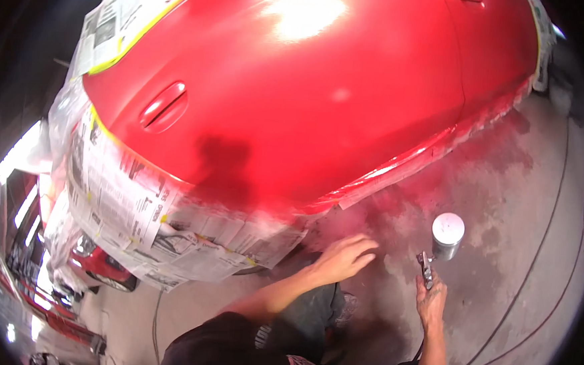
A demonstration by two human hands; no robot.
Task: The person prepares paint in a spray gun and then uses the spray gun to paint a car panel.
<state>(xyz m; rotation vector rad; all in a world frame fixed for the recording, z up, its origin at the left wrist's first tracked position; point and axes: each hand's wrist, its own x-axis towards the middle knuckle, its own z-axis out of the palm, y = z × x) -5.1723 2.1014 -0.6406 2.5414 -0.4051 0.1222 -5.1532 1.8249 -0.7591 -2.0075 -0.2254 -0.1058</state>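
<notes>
A spray gun (426, 269) is gripped in my right hand (431, 298), low on the right. Its round, white-topped metal cup (448, 229) stands out ahead of the grip. My left hand (342, 259) is bare, its fingers stretched forward and slightly apart, beside the lower edge of the car body and touching nothing. Glossy red paint covers the car panel (295, 122) in front of me, which has a door handle (164, 106) on the left and my shadow across its lower part.
Taped newspaper masking (137, 203) borders the panel, with yellow tape (130, 47) along its edge. Dark hoses (534, 264) run over the concrete floor (492, 188), which is dusted red beside the car. Another red vehicle (103, 264) stands at the far left.
</notes>
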